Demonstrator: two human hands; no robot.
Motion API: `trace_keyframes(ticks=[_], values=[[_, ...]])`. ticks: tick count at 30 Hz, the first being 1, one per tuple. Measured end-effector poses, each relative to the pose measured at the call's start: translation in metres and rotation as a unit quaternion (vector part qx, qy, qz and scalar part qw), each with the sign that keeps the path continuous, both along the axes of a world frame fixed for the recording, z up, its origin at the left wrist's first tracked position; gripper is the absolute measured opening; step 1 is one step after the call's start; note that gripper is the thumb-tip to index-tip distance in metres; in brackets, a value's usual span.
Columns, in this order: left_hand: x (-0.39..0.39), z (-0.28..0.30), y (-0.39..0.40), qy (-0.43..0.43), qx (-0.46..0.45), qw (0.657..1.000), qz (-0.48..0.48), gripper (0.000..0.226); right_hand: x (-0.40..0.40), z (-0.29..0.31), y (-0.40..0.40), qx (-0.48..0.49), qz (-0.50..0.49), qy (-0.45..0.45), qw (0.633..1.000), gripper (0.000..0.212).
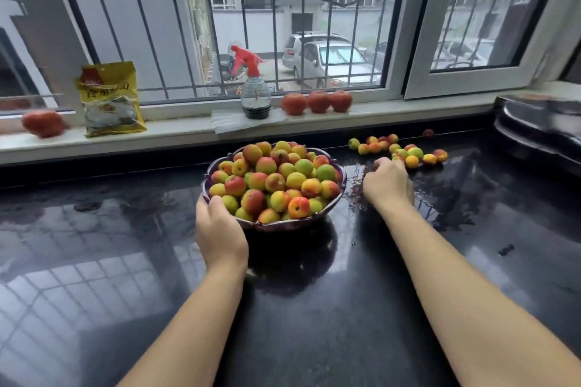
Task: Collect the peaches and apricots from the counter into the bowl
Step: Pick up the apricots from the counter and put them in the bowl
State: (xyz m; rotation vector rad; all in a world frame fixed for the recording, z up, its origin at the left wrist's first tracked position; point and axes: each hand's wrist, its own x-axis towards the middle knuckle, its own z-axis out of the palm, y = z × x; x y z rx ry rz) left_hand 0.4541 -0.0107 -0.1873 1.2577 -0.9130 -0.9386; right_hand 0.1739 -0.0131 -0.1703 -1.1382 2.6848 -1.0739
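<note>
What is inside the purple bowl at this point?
The bowl is heaped above its rim with peaches and apricots. Its inside and any lower fruit are covered by the pile. The left hand grips its near rim.

Two bare forearms, hands (220,229) unadorned, sleeveless.

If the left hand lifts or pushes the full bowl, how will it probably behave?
The bowl is probably heavy, because fruit is heaped above its rim. The top fruits are round and loose, so some may roll off if it tilts. The glossy counter looks wet in places, so the bowl may slide easily; the left hand holds only one side.
</note>
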Motion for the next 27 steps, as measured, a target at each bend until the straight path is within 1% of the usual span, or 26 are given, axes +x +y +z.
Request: trace_keyframes(ticks=[2, 3, 5, 6, 7, 8, 10, 11, 12, 13, 16, 17, 18, 20, 21, 22, 23, 24, 25, 26, 27], values=[[-0.003, 0.000, 0.000, -0.010, -0.008, 1.000, 0.000, 0.035, -0.018, -0.002, -0.006, 0.113, 0.021, 0.074, 0.991, 0.055], [-0.003, 0.000, 0.000, -0.014, -0.006, 1.000, 0.001, 0.034, -0.027, -0.003, -0.008, 0.154, 0.029, 0.101, 0.982, 0.060], [-0.002, -0.001, 0.000, -0.021, -0.007, 1.000, 0.003, 0.034, -0.043, -0.003, -0.013, 0.196, 0.040, 0.125, 0.972, 0.064], [-0.001, -0.001, 0.000, -0.023, -0.009, 1.000, 0.004, 0.034, -0.048, -0.004, -0.014, 0.204, 0.040, 0.133, 0.969, 0.061], [-0.001, -0.001, 0.000, -0.023, -0.012, 1.000, 0.006, 0.035, -0.050, -0.005, -0.014, 0.200, 0.041, 0.146, 0.968, 0.054], [-0.001, -0.002, -0.001, -0.025, -0.014, 1.000, 0.007, 0.034, -0.049, -0.008, -0.013, 0.176, 0.042, 0.170, 0.969, 0.045], [-0.001, -0.001, -0.002, -0.030, -0.012, 0.999, 0.008, 0.035, -0.041, -0.015, -0.009, 0.075, 0.053, 0.229, 0.969, 0.029], [-0.001, -0.002, -0.003, -0.031, -0.010, 0.999, 0.008, 0.036, -0.037, -0.017, -0.006, 0.035, 0.054, 0.249, 0.966, 0.024], [-0.001, -0.003, -0.004, -0.030, -0.009, 0.999, 0.009, 0.036, -0.035, -0.017, -0.004, 0.015, 0.047, 0.260, 0.964, 0.023], [-0.001, -0.003, -0.004, -0.031, -0.008, 0.999, 0.010, 0.035, -0.034, -0.016, -0.004, 0.021, 0.038, 0.252, 0.967, 0.025], [-0.001, -0.003, -0.002, -0.038, -0.005, 0.999, 0.003, 0.036, -0.031, -0.012, -0.003, 0.133, 0.050, 0.174, 0.974, 0.039], [-0.001, -0.002, -0.001, -0.039, -0.005, 0.999, 0.001, 0.036, -0.030, -0.011, -0.003, 0.152, 0.066, 0.160, 0.973, 0.041], [-0.001, -0.002, -0.001, -0.040, -0.006, 0.999, 0.001, 0.037, -0.027, -0.011, -0.002, 0.149, 0.080, 0.154, 0.974, 0.040], [0.000, -0.001, 0.000, -0.043, -0.009, 0.999, 0.003, 0.037, -0.017, -0.005, 0.000, 0.089, 0.098, 0.142, 0.981, 0.034], [0.001, -0.001, 0.000, -0.046, -0.010, 0.999, 0.002, 0.037, -0.013, 0.001, 0.001, 0.033, 0.101, 0.110, 0.988, 0.031], [0.001, -0.001, 0.000, -0.047, -0.011, 0.999, 0.001, 0.038, -0.007, 0.008, 0.002, -0.036, 0.108, 0.051, 0.992, 0.029], [0.000, -0.001, 0.000, -0.045, -0.012, 0.999, -0.001, 0.038, -0.001, 0.018, 0.003, -0.106, 0.125, -0.026, 0.986, 0.028], [0.000, -0.001, 0.000, -0.043, -0.013, 0.999, -0.002, 0.038, 0.006, 0.027, 0.005, -0.165, 0.158, -0.115, 0.967, 0.026], [0.000, 0.000, 0.000, -0.042, -0.014, 0.999, -0.003, 0.038, 0.015, 0.035, 0.007, -0.204, 0.200, -0.194, 0.939, 0.025], [0.000, 0.000, 0.000, -0.040, -0.015, 0.999, -0.004, 0.038, 0.023, 0.040, 0.008, -0.221, 0.240, -0.242, 0.914, 0.023], [0.001, -0.001, 0.000, -0.038, -0.016, 0.999, -0.004, 0.038, 0.032, 0.045, 0.007, -0.218, 0.271, -0.250, 0.904, 0.023]])
